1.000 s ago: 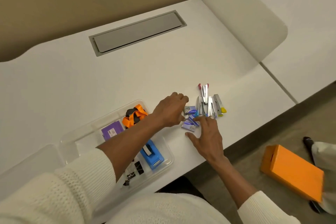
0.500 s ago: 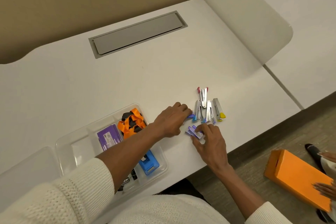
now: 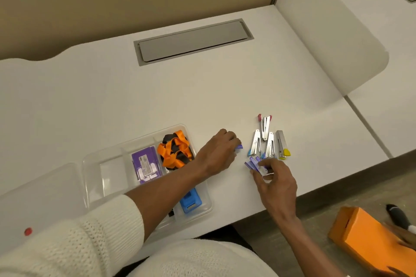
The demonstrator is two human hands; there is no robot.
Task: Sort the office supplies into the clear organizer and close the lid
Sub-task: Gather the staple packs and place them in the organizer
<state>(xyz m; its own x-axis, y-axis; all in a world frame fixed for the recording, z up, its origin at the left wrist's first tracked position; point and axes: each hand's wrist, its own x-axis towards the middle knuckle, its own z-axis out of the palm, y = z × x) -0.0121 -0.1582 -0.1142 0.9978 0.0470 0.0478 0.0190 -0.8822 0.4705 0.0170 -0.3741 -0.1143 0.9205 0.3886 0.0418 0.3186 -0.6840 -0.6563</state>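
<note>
The clear organizer (image 3: 94,164) sits at the desk's front left, with its lid (image 3: 40,195) lying open to the left. Inside are a purple pack (image 3: 146,165), orange and black lanyards (image 3: 174,150) and a blue stapler (image 3: 190,202), partly under my left arm. My left hand (image 3: 217,153) is closed around a small purple staple box (image 3: 239,147), only its end showing. My right hand (image 3: 275,183) pinches a stack of small purple staple boxes (image 3: 255,164) on the desk. Several metal staple removers (image 3: 267,139) lie just beyond.
A grey cable hatch (image 3: 193,40) is set into the white desk (image 3: 112,101). A white divider panel (image 3: 326,36) stands at the right. On the floor at lower right another person's hands hold an orange box (image 3: 369,240).
My left hand has drawn back to the left with one small purple box. My right hand has gathered the other purple boxes into a stack under its fingertips.
</note>
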